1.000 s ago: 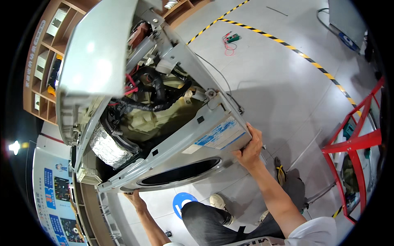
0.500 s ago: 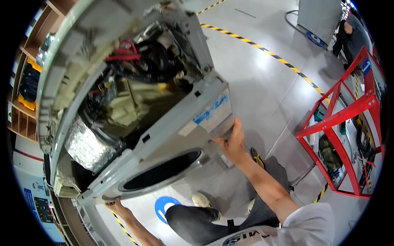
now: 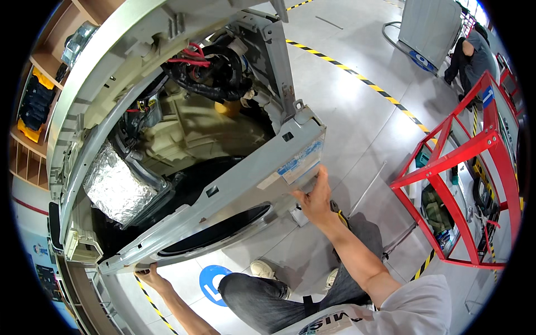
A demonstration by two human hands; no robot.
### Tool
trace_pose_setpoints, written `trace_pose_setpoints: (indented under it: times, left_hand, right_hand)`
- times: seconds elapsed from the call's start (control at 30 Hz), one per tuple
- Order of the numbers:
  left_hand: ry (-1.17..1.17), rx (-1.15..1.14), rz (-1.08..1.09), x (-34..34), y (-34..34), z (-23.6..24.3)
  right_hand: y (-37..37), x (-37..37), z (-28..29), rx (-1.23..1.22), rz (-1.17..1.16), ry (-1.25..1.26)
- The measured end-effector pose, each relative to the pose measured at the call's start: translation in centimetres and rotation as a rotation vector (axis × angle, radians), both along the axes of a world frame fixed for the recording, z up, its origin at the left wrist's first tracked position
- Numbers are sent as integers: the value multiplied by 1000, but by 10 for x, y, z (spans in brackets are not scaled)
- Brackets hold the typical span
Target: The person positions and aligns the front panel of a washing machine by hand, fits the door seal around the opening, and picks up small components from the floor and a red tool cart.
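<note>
A grey washing machine front panel (image 3: pixel 240 192) with a round door opening leans out from the cabinet top in front of me. My right hand (image 3: pixel 318 201) is on its right side, just below a blue-and-white label (image 3: pixel 301 162), with thumb and fingers against the panel. At the panel's left end, my left hand (image 3: pixel 152 276) grips the edge from below. Behind the panel the machine's inside shows: a pale tub (image 3: pixel 206 123), a bundle of black hoses and wires (image 3: pixel 215 72) with red leads, and a foil-wrapped box (image 3: pixel 118 187). The fingertips of my left hand are partly hidden.
A red-framed tool cart (image 3: pixel 435 173) holding tools stands at the right. Beyond it a person (image 3: pixel 474 58) crouches by another grey machine (image 3: pixel 430 30). Black-and-yellow tape (image 3: pixel 357 78) crosses the floor. Shelves (image 3: pixel 42 100) line the left side. A thin rod (image 3: pixel 368 187) lies behind my knee.
The panel's top edge has tipped a little outward, and more of the inside shows behind it. My view has shifted slightly. Both hands stay on the panel.
</note>
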State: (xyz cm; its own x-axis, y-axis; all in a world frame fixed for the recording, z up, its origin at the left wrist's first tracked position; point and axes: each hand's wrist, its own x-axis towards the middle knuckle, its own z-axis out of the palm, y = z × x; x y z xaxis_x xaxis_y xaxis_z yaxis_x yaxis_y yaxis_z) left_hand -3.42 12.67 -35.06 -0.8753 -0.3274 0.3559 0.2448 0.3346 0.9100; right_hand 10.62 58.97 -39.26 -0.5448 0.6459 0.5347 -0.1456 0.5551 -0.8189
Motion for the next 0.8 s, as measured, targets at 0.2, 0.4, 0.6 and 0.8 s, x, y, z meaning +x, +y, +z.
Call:
trace_pose_setpoints:
  times: [0.2, 0.4, 0.6, 0.8]
  left_hand:
    - [4, 32, -19, -1, -4, -6]
    - [17, 61, 5, 0, 6, -1]
    - [3, 27, 25, 1, 7, 1]
    - [23, 6, 24, 2, 11, 2]
  right_hand:
    - [1, -3, 1, -17, 6, -5]
    - [4, -9, 0, 13, 11, -3]
    - [5, -16, 3, -7, -13, -41]
    - [3, -18, -7, -29, -4, -24]
